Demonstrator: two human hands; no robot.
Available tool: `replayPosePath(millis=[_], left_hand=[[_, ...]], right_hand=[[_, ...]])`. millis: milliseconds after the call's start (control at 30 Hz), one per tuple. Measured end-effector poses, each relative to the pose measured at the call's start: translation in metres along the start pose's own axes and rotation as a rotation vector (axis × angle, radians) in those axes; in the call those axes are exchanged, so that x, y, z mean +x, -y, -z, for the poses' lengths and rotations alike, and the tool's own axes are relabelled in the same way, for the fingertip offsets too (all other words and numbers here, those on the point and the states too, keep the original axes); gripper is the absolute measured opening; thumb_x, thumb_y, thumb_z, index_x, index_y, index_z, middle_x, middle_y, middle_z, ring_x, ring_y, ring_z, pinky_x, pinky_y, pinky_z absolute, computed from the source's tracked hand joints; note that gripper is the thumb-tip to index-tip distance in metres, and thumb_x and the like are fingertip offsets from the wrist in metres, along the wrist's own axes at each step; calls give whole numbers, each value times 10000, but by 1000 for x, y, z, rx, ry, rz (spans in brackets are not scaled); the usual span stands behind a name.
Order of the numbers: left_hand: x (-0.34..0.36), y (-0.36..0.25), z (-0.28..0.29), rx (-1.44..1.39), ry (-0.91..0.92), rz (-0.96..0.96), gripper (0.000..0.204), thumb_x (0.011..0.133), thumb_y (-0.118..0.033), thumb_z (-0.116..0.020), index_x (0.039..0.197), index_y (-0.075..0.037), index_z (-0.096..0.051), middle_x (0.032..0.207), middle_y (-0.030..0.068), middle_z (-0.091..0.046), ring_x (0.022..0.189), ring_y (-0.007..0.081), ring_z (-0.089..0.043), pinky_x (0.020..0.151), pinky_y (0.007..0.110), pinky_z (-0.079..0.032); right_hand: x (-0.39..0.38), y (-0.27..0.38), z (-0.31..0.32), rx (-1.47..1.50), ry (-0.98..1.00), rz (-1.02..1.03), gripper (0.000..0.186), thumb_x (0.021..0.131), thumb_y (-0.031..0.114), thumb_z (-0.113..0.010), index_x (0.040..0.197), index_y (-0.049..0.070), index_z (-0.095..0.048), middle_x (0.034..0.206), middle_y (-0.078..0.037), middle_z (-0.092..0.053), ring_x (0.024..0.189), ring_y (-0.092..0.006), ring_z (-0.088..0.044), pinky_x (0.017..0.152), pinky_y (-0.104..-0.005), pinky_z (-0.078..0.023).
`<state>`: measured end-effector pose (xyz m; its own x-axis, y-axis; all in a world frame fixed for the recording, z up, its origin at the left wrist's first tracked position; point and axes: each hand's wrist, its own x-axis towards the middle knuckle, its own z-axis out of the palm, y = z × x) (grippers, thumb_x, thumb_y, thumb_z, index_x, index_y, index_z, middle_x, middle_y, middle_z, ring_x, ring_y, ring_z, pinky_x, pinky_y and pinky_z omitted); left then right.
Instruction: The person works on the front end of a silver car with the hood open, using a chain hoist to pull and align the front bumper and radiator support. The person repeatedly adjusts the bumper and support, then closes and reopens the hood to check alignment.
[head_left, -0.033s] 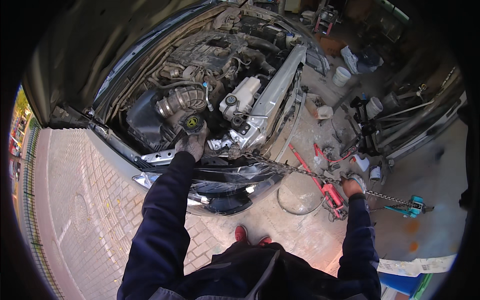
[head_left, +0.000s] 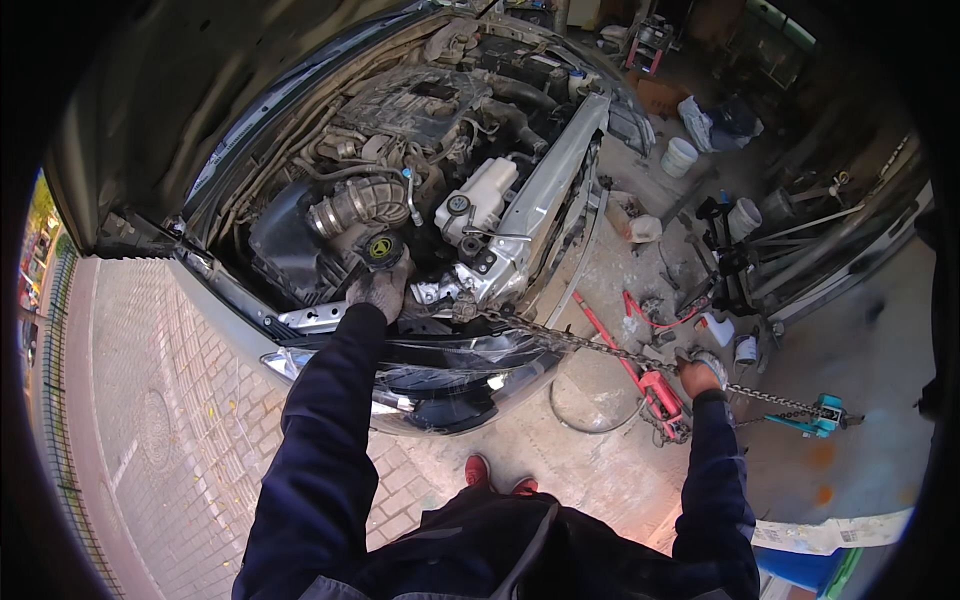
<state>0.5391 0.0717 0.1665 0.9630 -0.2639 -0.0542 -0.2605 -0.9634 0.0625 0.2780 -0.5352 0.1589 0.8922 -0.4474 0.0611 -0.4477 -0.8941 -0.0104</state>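
Observation:
My left hand (head_left: 378, 292), in a greyish glove, reaches into the front of an open engine bay. It lies just below a black round cap (head_left: 381, 249) with a yellow symbol; its fingers are mostly hidden. My right hand (head_left: 703, 372) is closed around a metal chain (head_left: 600, 345). The chain stretches from a clamp-like metal piece (head_left: 465, 307) at the car's front (head_left: 440, 385) to a teal chain hoist (head_left: 820, 417) at the right. Close to my left hand are a ribbed air intake hose (head_left: 360, 202) and a whitish fluid reservoir (head_left: 480, 198).
The raised hood (head_left: 130, 150) overhangs the left. A red floor jack (head_left: 660, 392) lies under the chain, beside a curved hose (head_left: 590, 430). Buckets (head_left: 679, 156), metal stands (head_left: 728, 245) and a white jug (head_left: 718, 325) occupy the right floor. Brick paving (head_left: 210, 410) extends at left.

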Motion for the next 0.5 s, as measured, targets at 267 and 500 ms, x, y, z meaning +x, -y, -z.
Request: replayPosePath(millis=[267, 500], left_hand=[[9, -4, 0, 70, 10, 61, 417, 1109, -403, -387, 1462, -337, -598, 1307, 161, -732, 1190, 394, -705, 999, 535, -557], [3, -2, -8, 134, -161, 55, 378, 1045, -276, -476, 1396, -237, -610, 1171, 177, -753, 1078, 408, -727, 882, 547, -585]], right_hand=[[-4, -4, 2, -57, 16, 174, 434, 991, 483, -614, 979, 94, -805, 935, -207, -764, 822, -436, -716, 744, -590, -548], [-4, -10, -22, -61, -106, 164, 456, 964, 494, -643, 930, 66, -799, 917, -229, -758, 843, -450, -717, 779, -570, -562]])
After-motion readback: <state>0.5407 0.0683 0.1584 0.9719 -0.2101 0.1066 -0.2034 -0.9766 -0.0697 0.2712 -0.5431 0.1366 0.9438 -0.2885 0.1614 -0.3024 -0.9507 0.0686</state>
